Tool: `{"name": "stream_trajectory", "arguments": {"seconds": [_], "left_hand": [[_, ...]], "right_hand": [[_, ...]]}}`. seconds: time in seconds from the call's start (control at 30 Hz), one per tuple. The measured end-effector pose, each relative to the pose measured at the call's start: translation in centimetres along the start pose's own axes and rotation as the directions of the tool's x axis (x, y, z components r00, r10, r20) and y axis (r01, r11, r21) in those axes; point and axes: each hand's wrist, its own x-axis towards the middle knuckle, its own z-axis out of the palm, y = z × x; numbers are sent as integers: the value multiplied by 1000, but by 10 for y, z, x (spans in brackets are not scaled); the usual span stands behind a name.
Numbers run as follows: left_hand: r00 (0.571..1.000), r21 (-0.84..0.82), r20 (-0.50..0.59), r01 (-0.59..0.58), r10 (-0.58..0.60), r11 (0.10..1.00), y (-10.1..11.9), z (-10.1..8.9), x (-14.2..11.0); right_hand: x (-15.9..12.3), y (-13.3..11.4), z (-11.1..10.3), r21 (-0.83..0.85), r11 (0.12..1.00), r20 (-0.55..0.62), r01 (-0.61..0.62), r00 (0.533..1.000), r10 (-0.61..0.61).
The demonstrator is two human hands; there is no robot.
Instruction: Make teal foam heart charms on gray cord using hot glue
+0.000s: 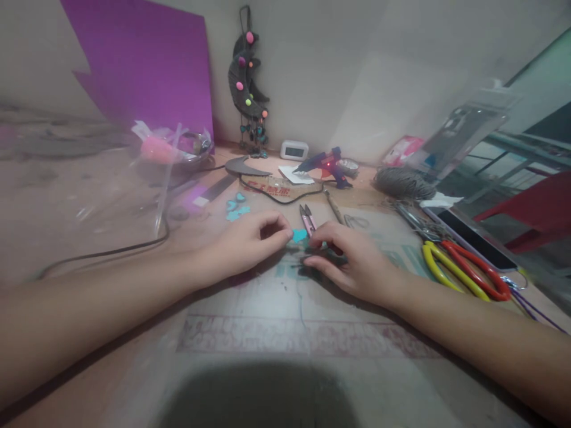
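Note:
Pinched between the thumb and forefinger of my left hand (263,238) is a small turquoise cut-out piece (299,236). Close by on its right, my right hand (352,255) has thumb and fingers apart, with nothing I can make out between them. Just beyond the right fingertips lies a pair of pink thread snips (307,219), blades pointing away. Several more turquoise pieces (238,213), some heart-shaped, rest on the table past my left hand. A thin thread-like line runs down the tabletop below the hands; its upper end is hard to follow.
Large red-and-yellow-handled scissors (464,270), a phone (473,238) and grey yarn (404,183) lie right. A glue gun (328,166) with a lit red light, a small clock (294,150) and a grey crescent (246,167) stand behind. A cable (107,252) crosses the left.

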Motion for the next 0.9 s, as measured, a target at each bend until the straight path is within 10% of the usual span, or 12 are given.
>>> {"name": "stream_trajectory", "arguments": {"seconds": [0.3,0.63,0.9], "left_hand": [[997,0,-76,-32,32,999,-2,-2,4],[999,-16,-51,-3,2,1000,-3,-1,3],[998,10,-52,-29,29,1000,-4,-2,4]], "right_hand": [[2,1,-1,-119,990,179,71,983,-49],[-1,-3,0,-179,981,106,-69,990,88],[-8,2,1,-118,990,24,82,997,-79]]}}
